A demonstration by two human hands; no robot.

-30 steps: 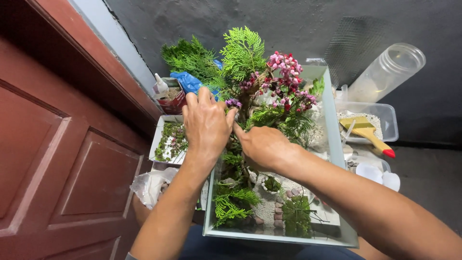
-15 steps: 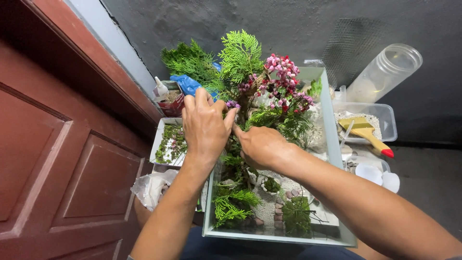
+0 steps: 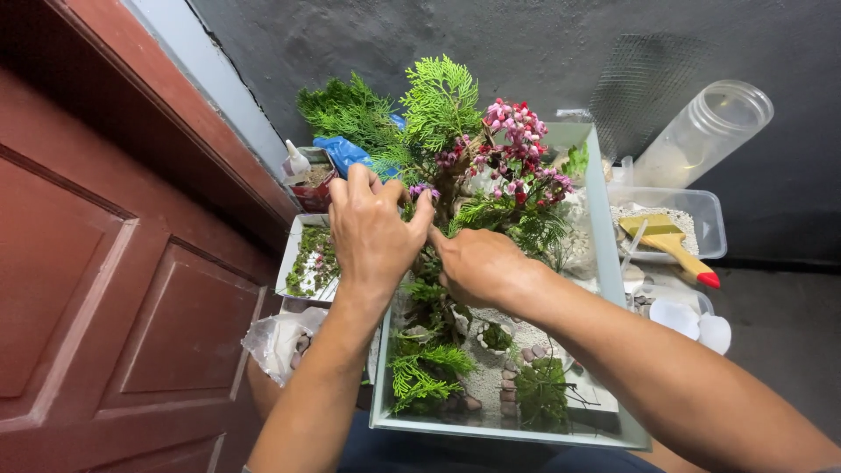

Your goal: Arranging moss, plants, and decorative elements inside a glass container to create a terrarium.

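Both hands palm-down over glass tank point(image 3: 604, 263) — left hand point(image 3: 372, 232) fingers spread, right hand point(image 3: 477, 267) curled, grip unclear.

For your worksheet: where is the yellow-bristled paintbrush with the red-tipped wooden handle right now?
In the head view, the yellow-bristled paintbrush lies at the right across the clear plastic tub of white gravel, beside the glass terrarium tank.

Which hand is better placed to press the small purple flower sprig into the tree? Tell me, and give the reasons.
Left, probably. The left hand has its thumb tip right beside the purple flower sprig, fingers spread open above it. The right hand sits lower, curled around the tree's trunk area, apparently steadying it.
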